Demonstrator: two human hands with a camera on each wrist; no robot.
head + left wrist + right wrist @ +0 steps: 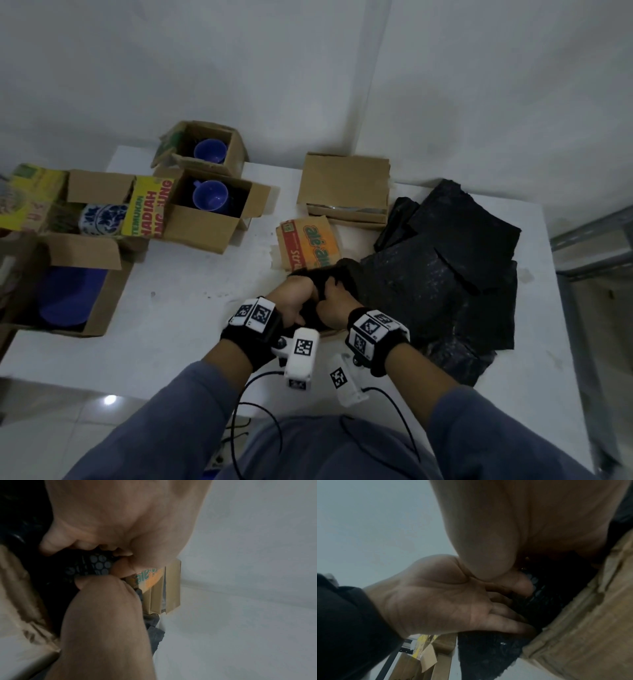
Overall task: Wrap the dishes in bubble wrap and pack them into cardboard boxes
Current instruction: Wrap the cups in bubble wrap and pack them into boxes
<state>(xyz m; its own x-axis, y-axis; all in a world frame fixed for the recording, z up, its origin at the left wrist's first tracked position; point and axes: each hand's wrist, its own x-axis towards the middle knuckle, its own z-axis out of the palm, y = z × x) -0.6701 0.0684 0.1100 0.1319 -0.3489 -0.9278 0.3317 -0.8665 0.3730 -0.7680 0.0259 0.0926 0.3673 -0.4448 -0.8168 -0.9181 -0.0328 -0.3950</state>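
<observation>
Both hands meet over an open cardboard box (328, 331) with an orange printed flap (308, 248) near the middle of the white table (191, 308). My left hand (295, 305) and right hand (335, 297) grip a bundle of black bubble wrap (337, 274) held in the box's opening. In the left wrist view my left hand (120, 527) pinches the bubble wrap (96, 566) beside the orange flap (149, 578). The right wrist view shows my left hand (436, 601) and right hand (505, 547) against the bubble wrap (547, 599) and the box wall (573, 635). Whatever the wrap covers is hidden.
Loose black bubble wrap sheets (455, 267) pile up at the right. At the left, open boxes hold two blue cups (209, 150) (210, 197), a blue-and-white patterned bowl (102, 219) and a blue plate (72, 298). A plain box (346, 185) stands at the back.
</observation>
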